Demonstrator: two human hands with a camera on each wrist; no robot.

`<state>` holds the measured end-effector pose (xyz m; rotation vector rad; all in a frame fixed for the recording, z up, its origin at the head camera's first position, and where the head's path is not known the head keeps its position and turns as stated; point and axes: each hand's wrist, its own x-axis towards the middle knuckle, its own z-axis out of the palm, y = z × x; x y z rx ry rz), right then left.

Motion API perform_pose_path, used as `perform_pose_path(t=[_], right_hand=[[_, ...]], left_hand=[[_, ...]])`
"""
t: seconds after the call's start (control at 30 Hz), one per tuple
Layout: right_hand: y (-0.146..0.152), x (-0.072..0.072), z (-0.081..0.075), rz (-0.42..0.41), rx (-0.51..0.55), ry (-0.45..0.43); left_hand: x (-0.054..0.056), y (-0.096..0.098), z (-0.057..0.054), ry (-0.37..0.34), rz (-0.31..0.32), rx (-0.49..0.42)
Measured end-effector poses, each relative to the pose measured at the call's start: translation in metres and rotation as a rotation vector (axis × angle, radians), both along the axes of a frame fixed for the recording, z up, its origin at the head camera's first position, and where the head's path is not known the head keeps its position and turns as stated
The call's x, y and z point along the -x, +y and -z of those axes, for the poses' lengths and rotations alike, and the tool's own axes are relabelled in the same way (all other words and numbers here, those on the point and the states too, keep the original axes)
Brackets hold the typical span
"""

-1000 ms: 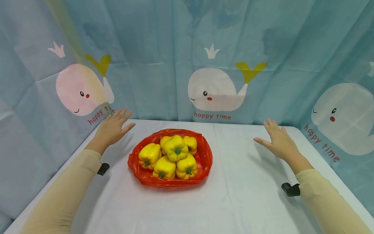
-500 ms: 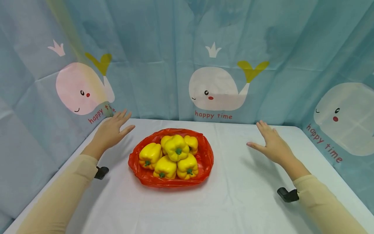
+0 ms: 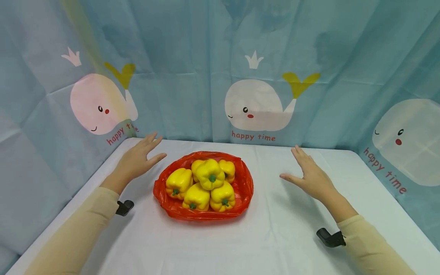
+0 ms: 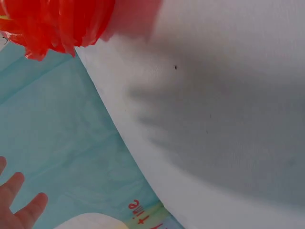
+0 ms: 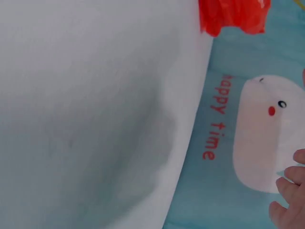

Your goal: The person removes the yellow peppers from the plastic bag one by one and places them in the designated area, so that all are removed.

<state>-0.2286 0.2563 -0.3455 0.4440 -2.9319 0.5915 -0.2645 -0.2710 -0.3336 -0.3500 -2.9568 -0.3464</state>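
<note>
Several yellow bell peppers [image 3: 211, 175] with green stems are heaped in a red plastic bag [image 3: 245, 191], its rim rolled open, at the middle of the table. To the left of the bag, my left hand [image 3: 139, 158] hovers above the table with straight fingers and the thumb toward the bag, touching nothing. Farther off on the right, my right hand [image 3: 313, 177] also hovers, fingers extended and thumb apart, holding nothing. Both wrist views catch part of the red bag [image 4: 62, 24] and a few fingertips; the peppers are mostly hidden there.
A white cloth covers the table [image 3: 213, 248]. Blue curtains [image 3: 178, 103] printed with whales hang along the back and both sides. A black wrist mount [image 3: 124, 207] sticks out from the left sleeve, another black mount [image 3: 330, 237] from the right one.
My right hand has moved left, toward the bag. The left hand has shifted slightly right in view, and the whole scene has drifted a little rightward. The peppers and bag keep their arrangement.
</note>
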Motion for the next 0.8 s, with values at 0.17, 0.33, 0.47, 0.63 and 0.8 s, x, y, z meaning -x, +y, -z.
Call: perform_pose_path(t=[0.17,0.33,0.47,0.63,0.8], right_hand=[[-0.012,-0.005,0.0,-0.003,0.028,0.029],[-0.025,-0.009,0.0,-0.006,0.077,0.047],[-0.036,-0.01,0.001,-0.02,0.115,0.061],[-0.05,-0.013,0.003,-0.038,0.169,0.082],[-0.062,-0.016,0.007,-0.051,0.218,0.085]], left_hand=[[-0.002,0.005,0.002,-0.007,-0.004,-0.04],[-0.003,0.008,0.005,-0.024,-0.005,-0.111],[-0.003,0.012,0.01,-0.05,-0.005,-0.205],[-0.003,0.019,0.018,-0.106,-0.03,-0.326],[-0.004,0.022,0.026,-0.131,-0.033,-0.466]])
